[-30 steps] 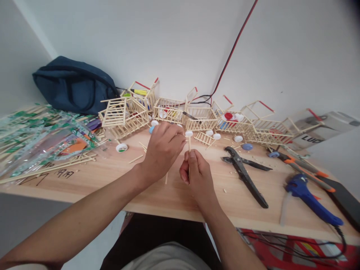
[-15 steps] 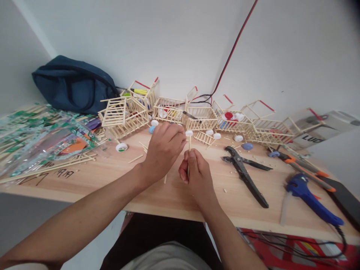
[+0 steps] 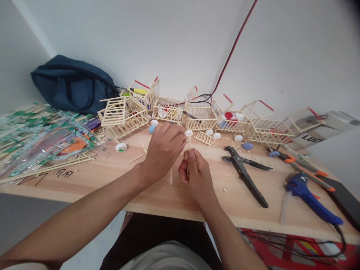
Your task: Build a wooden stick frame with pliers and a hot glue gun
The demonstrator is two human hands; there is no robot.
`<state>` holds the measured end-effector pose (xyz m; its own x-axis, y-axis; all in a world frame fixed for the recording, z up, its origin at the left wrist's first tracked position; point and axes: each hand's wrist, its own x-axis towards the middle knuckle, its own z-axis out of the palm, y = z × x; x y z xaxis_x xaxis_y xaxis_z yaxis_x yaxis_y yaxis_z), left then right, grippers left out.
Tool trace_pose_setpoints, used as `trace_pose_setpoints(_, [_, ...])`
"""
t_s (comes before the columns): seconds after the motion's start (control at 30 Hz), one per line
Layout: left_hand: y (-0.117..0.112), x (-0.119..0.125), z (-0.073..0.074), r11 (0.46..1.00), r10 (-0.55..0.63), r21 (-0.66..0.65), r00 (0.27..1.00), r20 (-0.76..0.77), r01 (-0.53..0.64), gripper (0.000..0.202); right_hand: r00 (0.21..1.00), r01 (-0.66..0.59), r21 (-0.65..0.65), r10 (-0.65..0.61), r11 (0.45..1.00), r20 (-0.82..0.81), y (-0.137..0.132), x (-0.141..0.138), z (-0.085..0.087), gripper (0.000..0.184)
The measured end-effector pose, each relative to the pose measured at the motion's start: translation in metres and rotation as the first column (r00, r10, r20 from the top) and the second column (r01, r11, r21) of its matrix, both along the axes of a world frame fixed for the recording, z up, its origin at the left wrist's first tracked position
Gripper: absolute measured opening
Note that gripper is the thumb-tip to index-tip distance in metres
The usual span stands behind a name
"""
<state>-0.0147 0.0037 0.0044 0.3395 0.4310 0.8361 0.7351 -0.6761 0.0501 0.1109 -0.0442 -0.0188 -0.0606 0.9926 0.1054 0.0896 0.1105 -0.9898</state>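
Observation:
My right hand is closed around a thin wooden stick held upright, its top end showing above the thumb. My left hand is closed just to the left and higher, fingers curled by the stick's upper part. Below the left palm the lower end of a second wooden stick hangs down; the fingers hide its upper part. A white bottle cap shows behind the upright stick's tip. Behind my hands stand small carts made of sticks with red handles.
Wrapped sticks and a dark blue bag occupy the left. On the right lie black cutting pliers, orange-handled pliers and a blue glue gun. Caps, a small stick grid and offcuts are scattered behind the hands.
The stick end below my left hand has swung slightly to the right. Both hands stay in nearly the same place, and the upright stick is still in the right hand.

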Motion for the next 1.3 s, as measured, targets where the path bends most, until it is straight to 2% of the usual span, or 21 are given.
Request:
trace_pose_setpoints(0.7, [-0.0007,-0.0051,-0.0006,0.997,0.015,-0.076,1.0,0.006,-0.014,0.011,0.999,-0.008,0.036,0.006,0.999,0.032,0.0017,0.003,0.0004,0.028])
trace_pose_setpoints(1.3, [-0.0002,-0.004,-0.002,0.997,0.02,-0.071,1.0,0.009,-0.019,0.012,0.999,-0.021,0.027,0.02,0.999,0.04,0.0014,-0.0002,0.0005,0.028])
